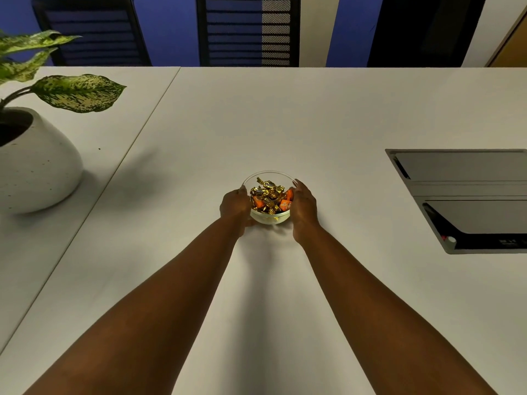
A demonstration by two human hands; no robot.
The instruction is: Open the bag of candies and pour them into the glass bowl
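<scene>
Two hands are on the glass bowl (269, 195): my left hand (235, 206) cups its left side and my right hand (304, 205) cups its right side, so my grip on both sides is wrapped around the bowl's wall, with fingertips reaching up to the rim. The bowl stands upright on the pale surface (285, 115), roughly in the middle of it and straight ahead of me, with both of my bare forearms stretched out toward it. Inside the bowl lies a heap of candies (268, 196), most in crinkled gold wrappers and a few in orange wrappers along the near and right parts of the heap; they fill the bowl to just below its rim. Well apart on my left stands a round white pot (37, 169) holding a plant (77, 92) with speckled green leaves. Well apart on my right, a grey hatch (462, 192) is set into the surface with its panels tilted open. Beyond the far edge stand dark chairs (248, 32) against a blue wall.
</scene>
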